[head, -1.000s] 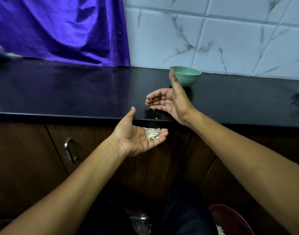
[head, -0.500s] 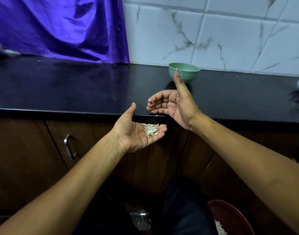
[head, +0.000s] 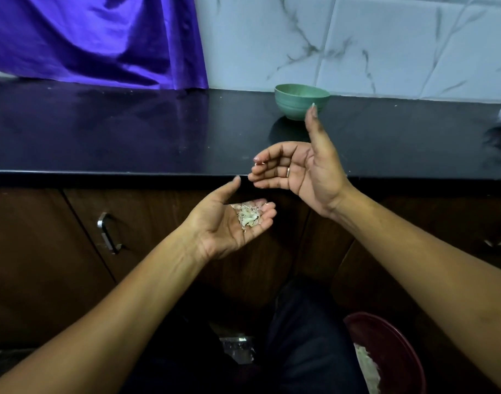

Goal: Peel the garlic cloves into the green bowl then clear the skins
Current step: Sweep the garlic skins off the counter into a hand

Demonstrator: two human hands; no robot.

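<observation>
- Cupping skins (head: 248, 218) in upturned left grip (head: 229, 224), fingers relaxed, not closed.
- Right grip (head: 299, 172) just above it: wide, empty.
- Risk: palm tilt spills light flakes short of bin (head: 391, 336) below.

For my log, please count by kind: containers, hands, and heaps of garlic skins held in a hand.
Containers: 2 (green bowl, dark red tub)
Hands: 2 (left hand, right hand)
Heaps of garlic skins: 1
Total: 5
</observation>
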